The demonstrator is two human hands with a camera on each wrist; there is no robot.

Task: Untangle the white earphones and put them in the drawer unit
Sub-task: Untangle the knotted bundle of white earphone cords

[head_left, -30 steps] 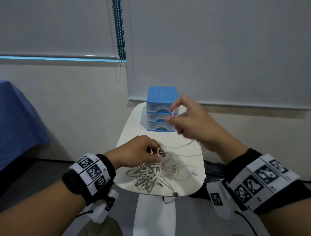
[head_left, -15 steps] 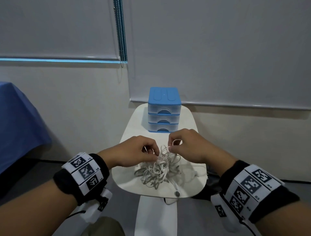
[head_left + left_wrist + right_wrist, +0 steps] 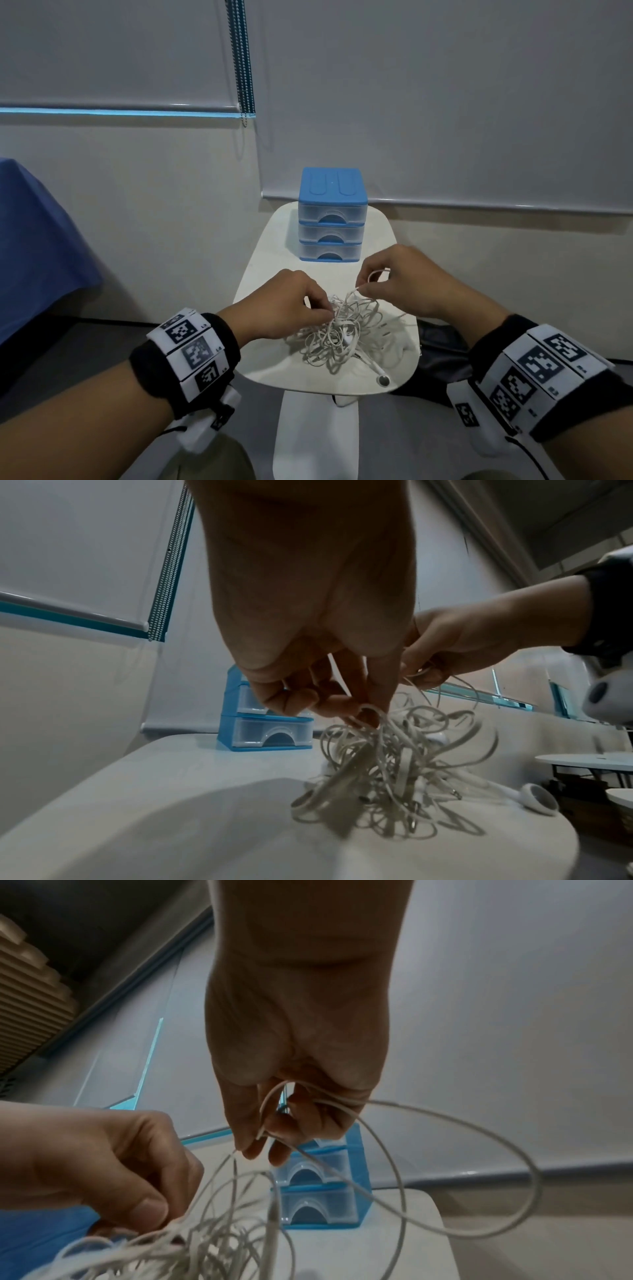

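A tangled bundle of white earphones (image 3: 342, 334) lies on the near half of a small white table (image 3: 270, 260); one earbud (image 3: 383, 379) rests by the front edge. My left hand (image 3: 291, 308) pinches strands at the top of the tangle (image 3: 387, 764). My right hand (image 3: 404, 281) pinches a loop of cable (image 3: 394, 1150) a little above the bundle's right side. A blue drawer unit (image 3: 331, 216) with three clear drawers, all closed, stands at the table's far end (image 3: 322, 1185).
A blue cloth (image 3: 37, 246) covers something at the left. A beaded blind cord (image 3: 244, 58) hangs on the wall behind. Dark objects (image 3: 442, 346) lie on the floor right of the table. Another white table (image 3: 589, 758) shows at the far right.
My right hand came down from in front of the drawer unit to the bundle and now pinches a cable loop slightly higher. My left hand keeps its hold on the tangle.
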